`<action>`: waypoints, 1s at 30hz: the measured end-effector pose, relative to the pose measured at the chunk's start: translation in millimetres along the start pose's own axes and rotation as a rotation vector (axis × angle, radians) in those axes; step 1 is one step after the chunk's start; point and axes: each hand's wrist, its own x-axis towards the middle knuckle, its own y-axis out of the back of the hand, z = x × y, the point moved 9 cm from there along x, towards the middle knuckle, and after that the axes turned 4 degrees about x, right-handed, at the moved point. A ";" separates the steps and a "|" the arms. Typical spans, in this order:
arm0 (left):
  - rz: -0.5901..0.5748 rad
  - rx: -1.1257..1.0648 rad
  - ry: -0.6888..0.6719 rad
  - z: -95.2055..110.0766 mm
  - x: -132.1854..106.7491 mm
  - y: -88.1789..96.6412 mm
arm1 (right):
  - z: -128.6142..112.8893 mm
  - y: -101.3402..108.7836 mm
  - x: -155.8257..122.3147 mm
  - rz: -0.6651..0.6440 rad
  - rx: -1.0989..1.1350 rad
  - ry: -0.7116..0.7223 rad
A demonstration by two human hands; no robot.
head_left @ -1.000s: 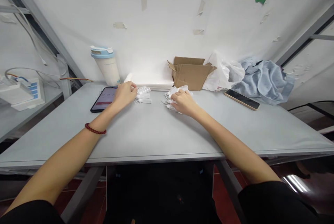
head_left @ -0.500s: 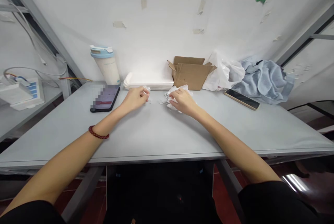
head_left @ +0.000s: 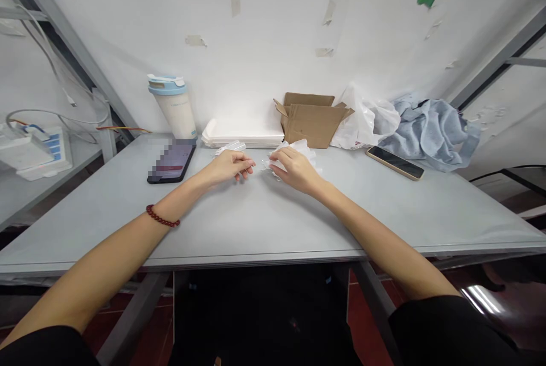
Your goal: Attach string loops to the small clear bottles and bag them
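My left hand [head_left: 234,166] hovers over the middle of the table, its fingers loosely bent and a little apart, with nothing visible in them. Just behind it lies a small heap of clear plastic strips [head_left: 231,147]. Facing it, my right hand [head_left: 298,170] is curled at the front of a pile of thin white, partly see-through pieces [head_left: 303,152]. Small clear bits [head_left: 265,163] show at the right fingertips; exactly what the fingers grip is hidden. A narrow gap separates the two hands.
A flat white stack [head_left: 245,137] lies along the wall beside an open cardboard box [head_left: 309,124]. Left of them stand a tumbler [head_left: 174,109] and a phone [head_left: 174,161]. To the right are a plastic bag [head_left: 362,121], blue cloth [head_left: 435,133] and another phone [head_left: 396,162].
My left hand has moved slightly right, toward my right hand, uncovering the clear strips behind it. My right hand has shifted a little left and its fingers have drawn in.
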 end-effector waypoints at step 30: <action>0.003 -0.016 -0.100 10.1 -1.9 -1.0 | -7.0 -8.4 -1.8 -0.022 0.144 0.017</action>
